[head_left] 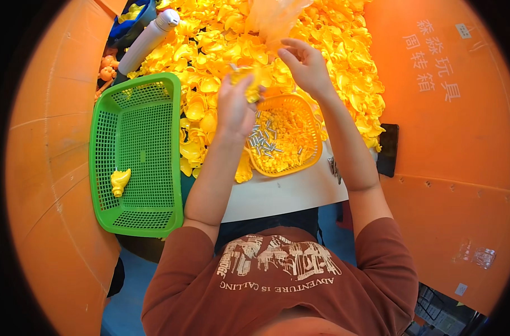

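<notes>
My left hand [236, 109] is closed around a yellow plastic part [247, 83], blurred by motion, with a small metallic bit at its upper end. It is raised over the left rim of a yellow basket [316, 152], which holds small yellow pieces [291, 137] and silver metal pins [261, 139]. Farther right, my right hand [307, 66] hovers above a heap of yellow plastic shells [344, 73]. Its fingers are bent but apart, near a clear plastic bag [273, 22], and nothing shows in them.
At left stands a green mesh basket [175, 151] with one yellow part [120, 182] inside. Behind it are a pale bottle [146, 43] and a blue container [133, 25]. Orange panels [445, 151] wall both sides. A dark phone-like object [387, 150] lies by the right panel.
</notes>
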Action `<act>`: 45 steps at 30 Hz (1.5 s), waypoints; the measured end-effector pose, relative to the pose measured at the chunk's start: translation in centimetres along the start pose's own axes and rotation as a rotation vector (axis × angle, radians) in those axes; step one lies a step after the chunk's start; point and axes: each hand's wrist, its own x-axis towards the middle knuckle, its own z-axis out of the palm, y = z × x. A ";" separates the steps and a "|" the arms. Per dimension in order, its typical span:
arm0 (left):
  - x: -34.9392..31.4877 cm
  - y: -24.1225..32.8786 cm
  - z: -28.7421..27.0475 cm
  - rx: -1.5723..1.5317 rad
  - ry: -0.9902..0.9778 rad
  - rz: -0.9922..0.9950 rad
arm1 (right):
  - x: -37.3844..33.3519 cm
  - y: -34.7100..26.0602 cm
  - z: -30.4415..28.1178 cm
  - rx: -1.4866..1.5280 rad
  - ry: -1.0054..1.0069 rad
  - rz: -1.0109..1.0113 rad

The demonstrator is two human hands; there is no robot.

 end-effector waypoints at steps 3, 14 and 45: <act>2.2 2.5 -3.5 -0.168 0.068 0.070 | -0.4 -0.3 2.3 -0.562 -0.103 -0.083; 2.6 5.1 -4.3 -0.348 0.147 0.162 | -0.2 -0.1 7.9 -0.954 -0.335 -0.315; -1.2 -0.3 0.5 -0.323 -0.226 0.028 | -6.8 -4.6 2.5 0.472 -0.041 0.093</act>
